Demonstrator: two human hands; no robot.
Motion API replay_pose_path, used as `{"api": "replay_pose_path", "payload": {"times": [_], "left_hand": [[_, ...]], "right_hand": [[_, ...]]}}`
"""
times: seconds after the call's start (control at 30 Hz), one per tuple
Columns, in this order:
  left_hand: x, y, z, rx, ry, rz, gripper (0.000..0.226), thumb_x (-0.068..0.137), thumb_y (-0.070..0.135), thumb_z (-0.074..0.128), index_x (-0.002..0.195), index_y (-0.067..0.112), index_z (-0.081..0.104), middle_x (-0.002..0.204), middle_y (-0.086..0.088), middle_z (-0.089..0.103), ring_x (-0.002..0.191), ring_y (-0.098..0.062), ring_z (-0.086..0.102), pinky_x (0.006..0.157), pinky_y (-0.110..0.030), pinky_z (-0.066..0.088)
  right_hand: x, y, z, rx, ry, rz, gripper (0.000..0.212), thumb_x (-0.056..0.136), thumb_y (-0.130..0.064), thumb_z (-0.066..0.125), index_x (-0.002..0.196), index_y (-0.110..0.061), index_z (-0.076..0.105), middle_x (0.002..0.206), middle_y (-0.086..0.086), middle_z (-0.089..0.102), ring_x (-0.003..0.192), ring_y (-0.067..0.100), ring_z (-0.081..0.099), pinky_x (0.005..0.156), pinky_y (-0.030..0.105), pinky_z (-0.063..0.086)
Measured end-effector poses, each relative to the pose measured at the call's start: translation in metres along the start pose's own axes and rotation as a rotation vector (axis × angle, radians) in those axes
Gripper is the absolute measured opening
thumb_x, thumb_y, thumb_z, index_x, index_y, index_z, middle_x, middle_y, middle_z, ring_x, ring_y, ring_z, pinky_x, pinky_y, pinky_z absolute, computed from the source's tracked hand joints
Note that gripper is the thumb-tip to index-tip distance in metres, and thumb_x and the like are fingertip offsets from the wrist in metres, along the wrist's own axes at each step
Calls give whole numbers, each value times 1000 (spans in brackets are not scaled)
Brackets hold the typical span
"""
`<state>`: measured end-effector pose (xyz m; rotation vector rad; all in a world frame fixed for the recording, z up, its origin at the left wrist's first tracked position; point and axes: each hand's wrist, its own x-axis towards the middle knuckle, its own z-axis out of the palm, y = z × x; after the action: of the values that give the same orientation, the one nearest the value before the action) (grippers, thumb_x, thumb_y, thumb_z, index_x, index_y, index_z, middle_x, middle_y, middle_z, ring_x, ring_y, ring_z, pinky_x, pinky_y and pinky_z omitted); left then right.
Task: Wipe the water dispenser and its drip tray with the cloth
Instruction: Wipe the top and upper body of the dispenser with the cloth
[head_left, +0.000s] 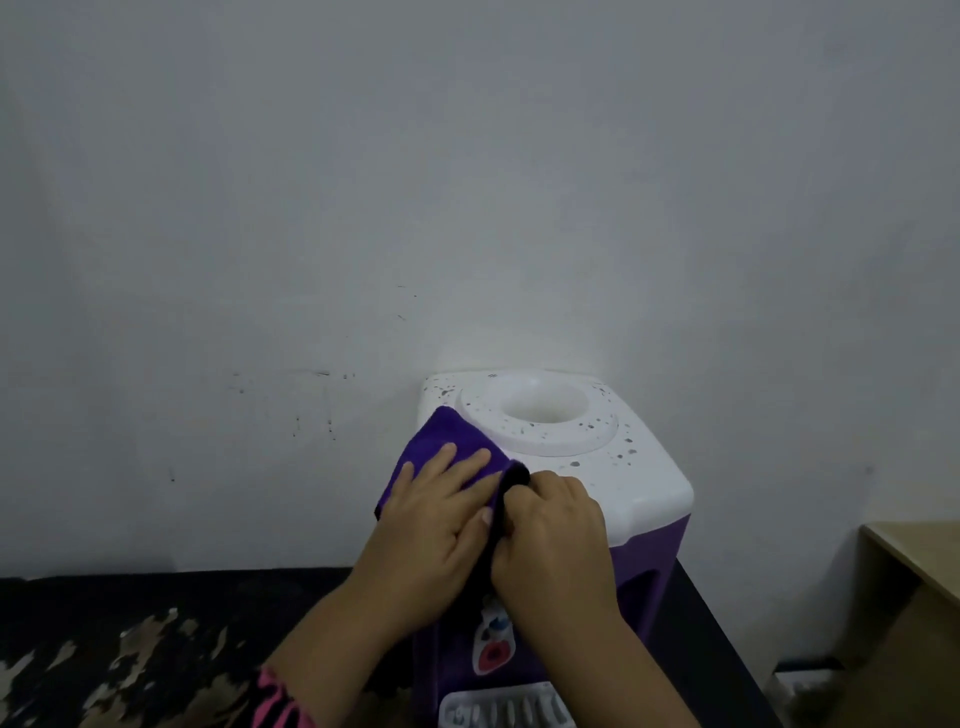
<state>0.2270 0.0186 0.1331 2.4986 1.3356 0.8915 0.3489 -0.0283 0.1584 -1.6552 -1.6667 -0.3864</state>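
A small water dispenser (631, 467) with a speckled white top and purple body stands against the wall on a dark surface. A purple cloth (436, 434) lies over its left top corner. My left hand (434, 514) presses flat on the cloth with straight fingers. My right hand (553, 525) grips a bunched dark fold of the cloth at the top's front edge. The white slotted drip tray (506, 709) shows at the dispenser's foot, partly hidden by my right forearm. Taps on the front are mostly covered by my hands.
A grey-white wall (467, 208) fills the view behind. The dark worn tabletop (130, 649) extends left. A beige wooden piece of furniture (914, 566) stands to the right, with a gap between it and the table.
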Motion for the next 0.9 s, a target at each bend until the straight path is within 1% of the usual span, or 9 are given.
{"api": "replay_pose_path", "payload": {"times": [0.1,0.17,0.3,0.47,0.53,0.67,0.77,0.83,0.9], "left_hand": [[20,-2,-3,85,2,-37,49,95,41,21,142,37,31,152,20,21,142,-2,8,117,-32,5],[44,-4,-6,70,-18,-172,49,98,34,22,146,27,24,157,8,17,145,-13,8,118,-34,9],[80,-10,-14,-8,-153,-310,50,100,23,18,148,7,13,159,-6,5,146,-20,0,120,-34,2],[67,-15,-4,51,-159,-224,55,97,38,21,149,25,8,159,3,4,146,-21,-2,118,-41,5],[77,-20,-4,45,-185,-220,56,97,39,21,149,24,8,159,2,4,146,-20,-1,119,-41,5],[121,-28,-16,-63,-207,-237,49,98,36,21,144,21,27,152,2,30,140,-21,21,115,-44,18],[150,-37,-24,-33,-265,-247,40,99,32,19,115,12,51,122,-6,55,121,-28,43,104,-45,33],[161,-41,-25,19,-263,-252,50,98,41,19,97,7,55,107,-12,60,106,-30,51,98,-39,39],[165,-41,-22,89,-246,-273,43,99,33,23,100,5,55,111,-14,59,106,-31,51,95,-35,37]], "right_hand": [[0,-2,1,-26,-24,13,22,54,-3,71,51,-13,52,56,1,57,52,19,50,52,25,32],[0,-2,0,-45,-64,11,23,48,0,72,52,-13,53,61,1,60,56,20,52,53,26,33],[0,-1,0,-67,-68,-12,29,38,1,77,49,-12,54,63,1,64,53,20,55,50,24,34],[1,2,3,-58,-42,-44,31,34,0,78,47,-15,55,63,-1,64,54,18,56,49,25,43],[2,1,5,-51,-38,-48,32,33,1,77,47,-14,53,59,-2,60,52,17,53,48,24,39],[3,3,6,-75,-60,-68,31,32,-1,78,46,-15,54,61,-2,61,53,17,55,49,24,40],[5,4,6,-95,-68,-92,34,26,-4,80,45,-18,56,65,-1,66,54,17,60,50,23,42],[6,3,7,-98,-65,-97,34,24,-4,80,44,-18,56,64,0,66,54,18,60,50,23,42],[7,3,6,-98,-71,-89,33,27,-2,79,45,-17,56,63,0,64,54,18,59,52,22,37]]}}
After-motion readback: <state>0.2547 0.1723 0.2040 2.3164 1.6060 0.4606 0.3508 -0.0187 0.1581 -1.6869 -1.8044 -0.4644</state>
